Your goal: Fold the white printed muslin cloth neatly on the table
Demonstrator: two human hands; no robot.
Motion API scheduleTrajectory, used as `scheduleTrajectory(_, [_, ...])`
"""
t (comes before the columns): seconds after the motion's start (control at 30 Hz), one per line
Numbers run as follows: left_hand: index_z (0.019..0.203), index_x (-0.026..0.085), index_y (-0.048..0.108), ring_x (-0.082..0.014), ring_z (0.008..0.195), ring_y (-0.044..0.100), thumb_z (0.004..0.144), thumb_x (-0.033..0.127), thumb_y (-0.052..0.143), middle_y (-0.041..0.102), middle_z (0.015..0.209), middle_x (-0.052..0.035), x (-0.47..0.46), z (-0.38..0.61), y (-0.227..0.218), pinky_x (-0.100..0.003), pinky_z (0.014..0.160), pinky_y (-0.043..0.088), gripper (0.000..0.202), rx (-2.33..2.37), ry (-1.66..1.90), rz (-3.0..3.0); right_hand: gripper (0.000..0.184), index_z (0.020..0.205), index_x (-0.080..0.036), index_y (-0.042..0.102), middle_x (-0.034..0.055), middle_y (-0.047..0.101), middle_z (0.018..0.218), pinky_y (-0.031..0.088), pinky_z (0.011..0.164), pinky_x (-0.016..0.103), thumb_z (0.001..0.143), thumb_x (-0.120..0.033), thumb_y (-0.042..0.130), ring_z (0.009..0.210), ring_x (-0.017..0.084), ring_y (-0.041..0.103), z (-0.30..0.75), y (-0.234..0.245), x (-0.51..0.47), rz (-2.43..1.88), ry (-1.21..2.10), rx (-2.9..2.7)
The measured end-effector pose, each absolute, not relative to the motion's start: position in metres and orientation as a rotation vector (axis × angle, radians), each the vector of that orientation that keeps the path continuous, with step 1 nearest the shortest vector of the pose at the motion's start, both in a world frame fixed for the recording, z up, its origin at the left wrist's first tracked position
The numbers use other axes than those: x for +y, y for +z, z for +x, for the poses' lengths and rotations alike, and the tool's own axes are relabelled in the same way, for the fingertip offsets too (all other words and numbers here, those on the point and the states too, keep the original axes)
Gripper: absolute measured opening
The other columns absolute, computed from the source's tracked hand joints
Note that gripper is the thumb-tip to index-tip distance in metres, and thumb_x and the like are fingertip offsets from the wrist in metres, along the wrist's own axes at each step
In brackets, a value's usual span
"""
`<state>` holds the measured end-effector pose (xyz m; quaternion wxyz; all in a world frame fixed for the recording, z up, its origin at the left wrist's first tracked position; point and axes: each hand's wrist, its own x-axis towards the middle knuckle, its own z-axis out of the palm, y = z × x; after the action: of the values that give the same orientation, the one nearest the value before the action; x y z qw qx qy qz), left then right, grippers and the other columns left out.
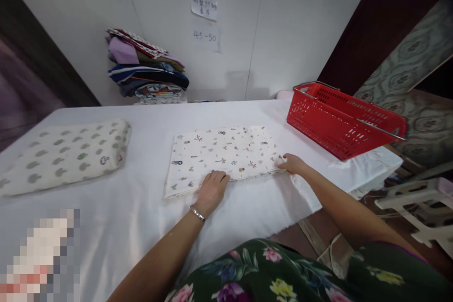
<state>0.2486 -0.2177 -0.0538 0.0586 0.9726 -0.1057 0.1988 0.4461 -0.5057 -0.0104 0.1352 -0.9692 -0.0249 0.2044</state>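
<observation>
Both hands are down on the same piece and well apart from each other. The left hand (211,189) lies flat, palm down and fingers spread open, on the near edge of the folded cloth (221,153). There's a thin bracelet (197,213) on that wrist. The right hand (293,164) sits at the near right corner of the cloth. It's touching it for sure, but I honestly can't tell if the fingers are pinching the corner or just resting on top.

The cloth is a flat rectangle, white with small scattered prints, lying in the middle of the white-covered table (148,219), close to the near edge.

My guess on handling: it's light, soft and floppy, with a few layers folded together. It probably slides easily on that smooth cover, and the layers would fan out if lifted by only 1 corner. I reckon the 2 near corners or the long near edge are the places to grab, pinching all layers together. Nothing fragile here.

Further out:
- A pillow (63,155) with a green print is on the left of the table.
- A red basket (345,120) sits tilted at the right end.
- A stack of fabrics (146,68) stands against the back wall, with a paper note (204,6) taped higher up to its right.
- A pale stool (417,203) is on the floor at the right.
</observation>
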Motion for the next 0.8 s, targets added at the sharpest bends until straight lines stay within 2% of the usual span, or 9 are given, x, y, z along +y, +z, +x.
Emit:
scheduleTrajectory(0.07, [0.099,0.019,0.060,-0.0211,0.090,0.050,0.086,0.010,0.046,0.059,0.095,-0.0070,-0.218,0.249,-0.055,-0.036,0.077,0.041,0.022,-0.309,0.606,2.938,0.058,0.119,-0.010,0.053,0.0032,0.061,0.065,0.042,0.047,0.023,0.070,-0.037,0.067,0.054,0.016,0.057,0.446,-0.010,-0.507,-2.815,0.624,-0.055])
scheduleTrajectory(0.2, [0.102,0.019,0.058,-0.0210,0.091,0.050,0.086,0.008,0.046,0.059,0.096,-0.0067,-0.218,0.249,-0.056,-0.036,0.079,0.040,0.023,-0.296,0.613,2.935,0.039,0.098,-0.009,0.062,0.0056,0.061,0.067,0.043,0.046,0.023,0.072,-0.038,0.066,0.058,0.017,0.059,0.446,-0.012,-0.507,-2.797,0.670,-0.062])
scheduleTrajectory(0.33, [0.109,0.018,0.055,-0.0207,0.093,0.049,0.085,0.004,0.042,0.059,0.099,-0.0064,-0.218,0.247,-0.059,-0.036,0.082,0.040,0.031,-0.282,0.672,2.922,0.024,0.083,-0.011,0.062,0.0067,0.062,0.071,0.045,0.049,0.023,0.071,-0.031,0.065,0.062,0.017,0.059,0.441,-0.011,-0.502,-2.769,0.652,-0.081])
scheduleTrajectory(0.5, [0.111,0.017,0.053,-0.0205,0.093,0.048,0.085,0.005,0.043,0.058,0.100,-0.0065,-0.219,0.244,-0.062,-0.036,0.081,0.039,0.031,-0.263,0.668,2.917,0.014,0.079,-0.017,0.059,0.0086,0.062,0.084,0.051,0.055,0.024,0.073,-0.030,0.058,0.080,0.020,0.061,0.432,-0.006,-0.499,-2.637,0.578,-0.052])
scheduleTrajectory(0.67, [0.104,0.018,0.055,-0.0194,0.091,0.048,0.085,0.006,0.044,0.058,0.097,-0.0057,-0.221,0.243,-0.058,-0.035,0.081,0.039,0.025,-0.244,0.559,2.915,0.020,0.073,-0.023,0.052,0.0078,0.061,0.079,0.056,0.063,0.027,0.072,-0.042,0.056,0.076,0.020,0.063,0.433,-0.012,-0.513,-2.229,0.734,0.038])
scheduleTrajectory(0.8, [0.109,0.018,0.053,-0.0200,0.093,0.049,0.086,0.009,0.044,0.059,0.099,-0.0064,-0.218,0.240,-0.056,-0.035,0.079,0.038,0.027,-0.147,0.539,2.927,0.029,0.084,-0.024,0.054,0.0095,0.065,0.089,0.058,0.065,0.030,0.065,-0.044,0.064,0.077,0.022,0.066,0.439,-0.024,-0.533,-2.102,0.650,0.066])
